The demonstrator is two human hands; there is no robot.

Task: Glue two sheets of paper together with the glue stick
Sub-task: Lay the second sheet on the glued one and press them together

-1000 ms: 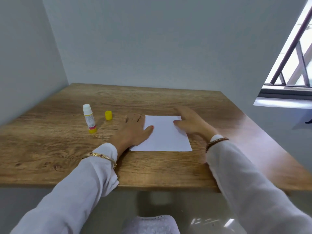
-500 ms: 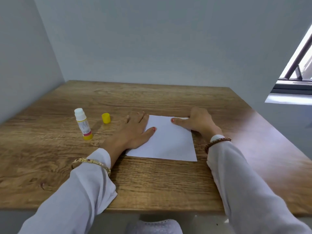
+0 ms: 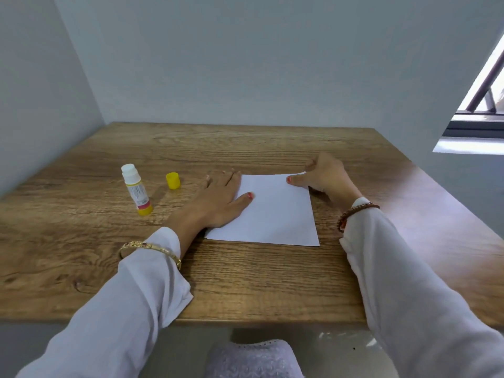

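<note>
White paper [image 3: 272, 211] lies flat in the middle of the wooden table [image 3: 245, 282]; I cannot tell whether it is one sheet or two stacked. My left hand [image 3: 215, 200] rests flat on its left edge, fingers spread, thumb on the sheet. My right hand [image 3: 324, 175] is at the far right corner, thumb pressing on top, the other fingers curled beside the edge. An uncapped glue stick [image 3: 135, 190], white with a yellow base, stands upright to the left. Its yellow cap [image 3: 173, 180] sits on the table between the stick and my left hand.
The table stands in a corner, with grey walls at the left and the back. A window with bars [image 3: 482, 105] is at the upper right. White sleeves cover both forearms, and a bracelet is on each wrist.
My right hand has slid from the sheet's middle right to its far right corner. The left hand has stayed on the left edge. The camera has shifted, so the whole scene sits differently.
</note>
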